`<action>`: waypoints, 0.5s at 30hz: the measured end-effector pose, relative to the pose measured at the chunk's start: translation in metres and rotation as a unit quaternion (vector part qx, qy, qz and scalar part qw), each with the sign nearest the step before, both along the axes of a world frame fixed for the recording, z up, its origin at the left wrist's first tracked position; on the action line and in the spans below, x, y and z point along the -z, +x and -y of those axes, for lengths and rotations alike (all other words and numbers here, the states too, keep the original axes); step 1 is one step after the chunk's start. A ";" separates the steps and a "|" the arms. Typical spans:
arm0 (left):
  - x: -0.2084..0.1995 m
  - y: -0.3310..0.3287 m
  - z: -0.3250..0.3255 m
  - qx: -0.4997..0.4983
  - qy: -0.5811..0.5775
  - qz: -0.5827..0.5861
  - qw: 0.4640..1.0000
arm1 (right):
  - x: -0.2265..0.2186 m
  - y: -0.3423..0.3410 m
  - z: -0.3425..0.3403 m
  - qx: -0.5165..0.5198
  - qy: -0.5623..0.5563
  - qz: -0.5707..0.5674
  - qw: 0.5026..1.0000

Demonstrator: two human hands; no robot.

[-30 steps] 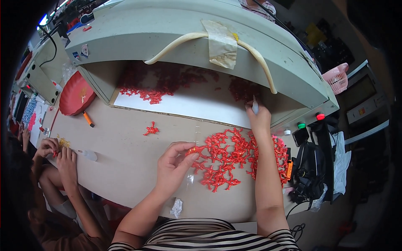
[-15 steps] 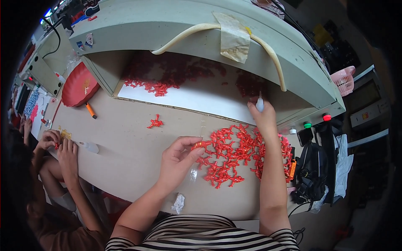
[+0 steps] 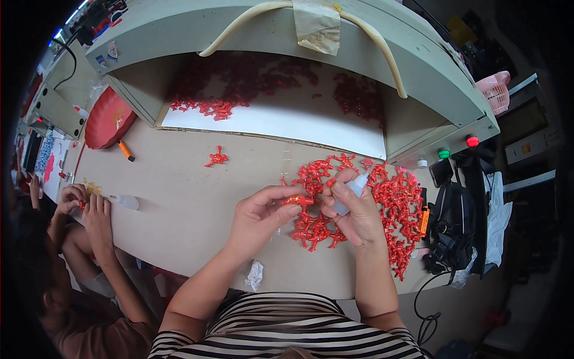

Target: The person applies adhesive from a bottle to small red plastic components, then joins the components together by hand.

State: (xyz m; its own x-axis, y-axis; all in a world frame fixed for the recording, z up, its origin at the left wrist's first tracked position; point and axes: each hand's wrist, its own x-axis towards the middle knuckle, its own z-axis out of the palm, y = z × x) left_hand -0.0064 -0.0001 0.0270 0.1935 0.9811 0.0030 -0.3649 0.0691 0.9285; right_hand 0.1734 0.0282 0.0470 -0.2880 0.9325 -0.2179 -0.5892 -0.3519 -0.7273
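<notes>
My left hand [image 3: 257, 220] pinches a shiny red plastic figure [image 3: 297, 200] between thumb and fingers. Close beside it, my right hand [image 3: 362, 222] is closed around a small white squeeze bottle [image 3: 358, 183] with a pointed tip. Its thumb and forefinger also pinch a little red part [image 3: 330, 182], just short of the figure. Beneath and beyond both hands lies a heap of red figures [image 3: 314, 230], spreading rightward into a denser pile [image 3: 397, 209]. One lone red figure [image 3: 217, 157] lies farther left on the table.
A grey-green cabinet [image 3: 251, 39] stands at the back; red parts [image 3: 215, 107] cover its white floor. Left are a red bowl [image 3: 95, 140], an orange cutter [image 3: 126, 151] and another bottle [image 3: 128, 202]. A co-worker's hands [image 3: 95, 218] work there. Crumpled tissue [image 3: 254, 275] lies near me.
My right hand has come back from the cabinet to my left hand, bringing the bottle and a small red part. My left hand still holds the figure. The view has shifted slightly.
</notes>
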 end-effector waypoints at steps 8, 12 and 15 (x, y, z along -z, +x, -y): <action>0.003 -0.001 0.002 -0.003 0.002 -0.012 1.000 | 0.001 -0.005 0.006 0.001 0.067 0.093 0.993; 0.004 0.002 0.000 -0.029 0.051 -0.037 0.998 | 0.001 -0.006 0.010 0.038 0.116 0.174 0.977; 0.005 0.001 -0.002 -0.026 0.067 -0.051 0.996 | -0.003 -0.008 0.014 0.064 0.146 0.249 0.955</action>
State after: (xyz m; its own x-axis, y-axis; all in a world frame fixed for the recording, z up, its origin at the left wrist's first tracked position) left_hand -0.0056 0.0015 0.0225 0.1484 0.9819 0.1173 -0.2687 -0.0741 0.9604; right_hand 0.1654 0.0140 0.0498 -0.0960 0.9951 -0.0238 -0.1693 -0.0399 -0.9847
